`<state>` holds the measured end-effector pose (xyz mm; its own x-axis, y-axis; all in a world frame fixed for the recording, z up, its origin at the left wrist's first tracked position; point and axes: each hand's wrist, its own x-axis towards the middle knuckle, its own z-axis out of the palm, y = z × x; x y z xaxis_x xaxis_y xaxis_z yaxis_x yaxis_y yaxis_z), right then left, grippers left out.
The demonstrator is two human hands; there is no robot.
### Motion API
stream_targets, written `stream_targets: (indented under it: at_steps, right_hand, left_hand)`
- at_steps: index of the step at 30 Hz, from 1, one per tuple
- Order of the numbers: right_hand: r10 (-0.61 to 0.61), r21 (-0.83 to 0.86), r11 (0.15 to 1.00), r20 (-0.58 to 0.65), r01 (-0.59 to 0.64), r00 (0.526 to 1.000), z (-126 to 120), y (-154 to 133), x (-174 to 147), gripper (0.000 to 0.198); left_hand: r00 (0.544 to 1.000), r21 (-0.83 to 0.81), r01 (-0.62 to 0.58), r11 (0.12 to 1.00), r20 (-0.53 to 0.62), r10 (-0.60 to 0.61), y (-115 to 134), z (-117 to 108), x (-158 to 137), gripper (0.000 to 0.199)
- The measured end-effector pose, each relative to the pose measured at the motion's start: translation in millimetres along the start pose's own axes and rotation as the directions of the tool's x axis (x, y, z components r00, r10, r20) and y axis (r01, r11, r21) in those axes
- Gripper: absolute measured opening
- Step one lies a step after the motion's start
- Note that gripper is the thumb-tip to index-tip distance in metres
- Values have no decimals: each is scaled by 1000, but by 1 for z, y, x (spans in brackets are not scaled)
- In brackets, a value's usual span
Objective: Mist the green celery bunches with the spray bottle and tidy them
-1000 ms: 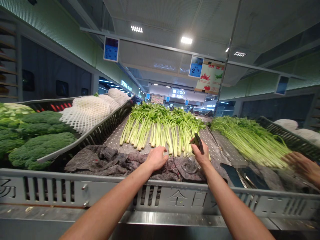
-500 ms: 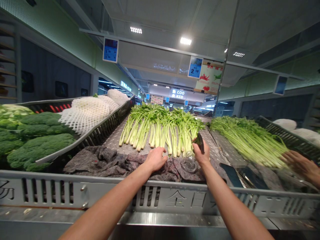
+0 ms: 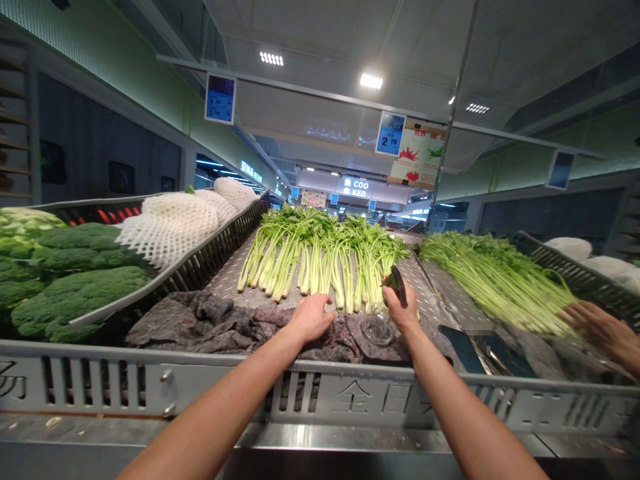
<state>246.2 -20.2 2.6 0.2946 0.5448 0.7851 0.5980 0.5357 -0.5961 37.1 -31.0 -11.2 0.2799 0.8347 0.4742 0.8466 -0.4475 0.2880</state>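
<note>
My right hand [image 3: 404, 308] is wrapped round a spray bottle [image 3: 380, 328] with a clear body and a dark trigger head, held at the front right of the celery. My left hand [image 3: 313, 317] rests at the crumpled grey cloth [image 3: 195, 323], just in front of the stalk ends. Its thumb and forefinger are a little apart with nothing seen between them; the other fingers are mostly hidden. The celery [image 3: 320, 260] lies in a row on a patterned metal shelf, leaves to the back and pale cut ends towards me.
A grey slotted rail [image 3: 220, 387] runs along the front. On the left, a black crate wall [image 3: 200, 250] borders broccoli [image 3: 80, 300] and vegetables in white foam nets [image 3: 175, 220]. A mirror on the right reflects the celery; a dark flat phone-like object [image 3: 460, 348] lies beside it.
Almost nothing differs. My right hand and the spray bottle have tilted or shifted very slightly to the left; my left hand and the celery keep their places.
</note>
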Motion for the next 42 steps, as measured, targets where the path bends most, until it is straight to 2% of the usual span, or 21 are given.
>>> stream_targets:
  at_steps: [6,12,18,27,36,42]
  right_hand:
    - [-14,-9,1000,28,14,1000,1,3,0,27]
    - [-22,-25,999,37,23,999,1,4,-1,27]
    - [0,-34,999,45,2,999,0,3,-1,26]
    - [28,-25,999,-14,-28,1000,0,1,-1,24]
    - [-6,74,997,31,3,1000,2,6,0,22]
    - [43,8,999,-24,-42,999,1,7,1,26]
  left_hand:
    - [1000,11,-11,1000,14,11,0,0,0,31]
    - [993,2,-26,1000,118,25,1,1,-1,29]
    - [999,-9,-29,1000,45,30,0,0,0,30]
    - [1000,-13,-22,1000,21,22,-1,2,1,31]
    - [1000,-6,-24,1000,4,24,-2,2,1,32]
    - [1000,-4,-20,1000,2,20,0,1,1,32]
